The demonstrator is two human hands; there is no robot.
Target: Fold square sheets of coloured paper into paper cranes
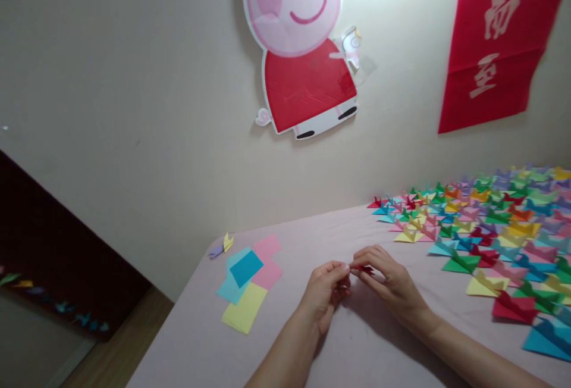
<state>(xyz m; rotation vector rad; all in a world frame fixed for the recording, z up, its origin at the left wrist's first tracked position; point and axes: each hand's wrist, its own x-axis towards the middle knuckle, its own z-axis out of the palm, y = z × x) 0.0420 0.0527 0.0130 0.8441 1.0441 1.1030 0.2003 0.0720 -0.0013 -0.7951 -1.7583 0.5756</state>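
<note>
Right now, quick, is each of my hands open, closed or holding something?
Left hand: fingers curled, meeting the right fingertips; its grip cannot be told.
Right hand: closed, holding a small folded red paper piece.

Hiding part of the red paper (366,270) inside the right grip (392,278), leaving its folds too small to tell. Losing the tops of the pig cutout (307,87) and red banner (495,49) past the upper edge. Cutting off a blue folded paper (548,339) at the right. Blurring the small coloured shapes (65,306) far left.
</note>
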